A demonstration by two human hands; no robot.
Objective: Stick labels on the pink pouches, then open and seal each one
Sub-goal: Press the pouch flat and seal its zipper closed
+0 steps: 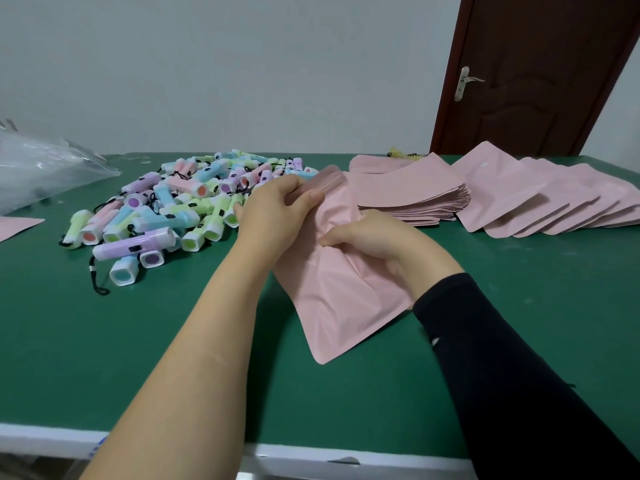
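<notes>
One pink pouch lies slanted on the green table, its mouth raised toward the far side. My left hand grips the pouch's upper edge near the mouth, where a blurred pink object shows between my fingers. My right hand pinches the pouch's middle, crumpling the film. A stack of flat pink pouches sits just beyond my right hand. Further pink pouches lie fanned out at the right.
A heap of pastel mini flashlights with black cords covers the table's left centre. A clear plastic bag lies at the far left, and a pink pouch corner shows below it. A brown door stands behind at the right.
</notes>
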